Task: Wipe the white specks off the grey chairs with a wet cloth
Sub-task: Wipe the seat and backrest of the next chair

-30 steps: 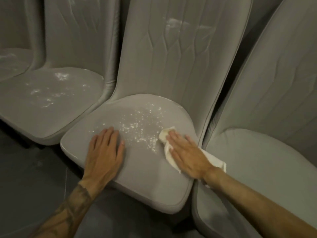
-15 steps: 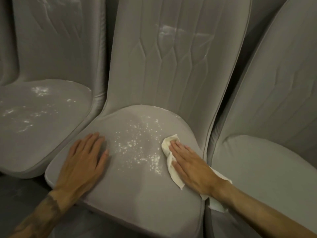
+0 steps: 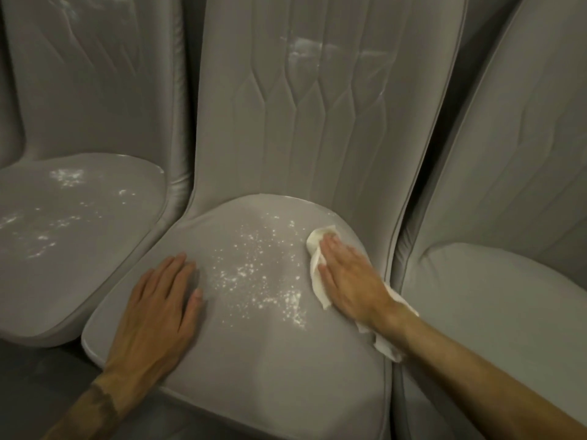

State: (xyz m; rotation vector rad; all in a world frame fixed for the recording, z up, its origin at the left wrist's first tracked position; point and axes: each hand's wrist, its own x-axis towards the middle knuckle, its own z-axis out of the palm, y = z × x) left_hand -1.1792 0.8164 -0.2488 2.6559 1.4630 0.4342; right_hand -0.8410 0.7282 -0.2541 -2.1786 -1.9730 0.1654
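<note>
- Your left hand (image 3: 158, 309) lies flat on the front-left part of the middle seat (image 3: 254, 385). Its fingers are straight and close together and hold nothing. A dark marking shows on that forearm.
- Your right hand (image 3: 352, 277) presses palm-down on the right side of the middle seat. Its fingers (image 3: 333, 249) are straight and point toward the seat's back, lying on the cloth without curling round it.
- The white cloth (image 3: 317, 241) sits under that hand, on the right side of the middle seat. A crumpled end pokes out past the fingertips, and a strip shows along the thumb side. A ragged tail hangs over the seat's right edge, below your wrist.
- The white specks (image 3: 263, 277) are scattered over the centre of the middle seat, between your two hands. The cloth's near edge is just beside them.
- Left of the middle seat, the neighbouring seat (image 3: 95, 265) carries white patches (image 3: 66, 177) of its own.
- Right of the middle seat, a third grey chair (image 3: 492, 296) stands close alongside.
- Behind the middle seat rises its quilted backrest (image 3: 317, 138), with a pale smear (image 3: 305, 47) high up.
</note>
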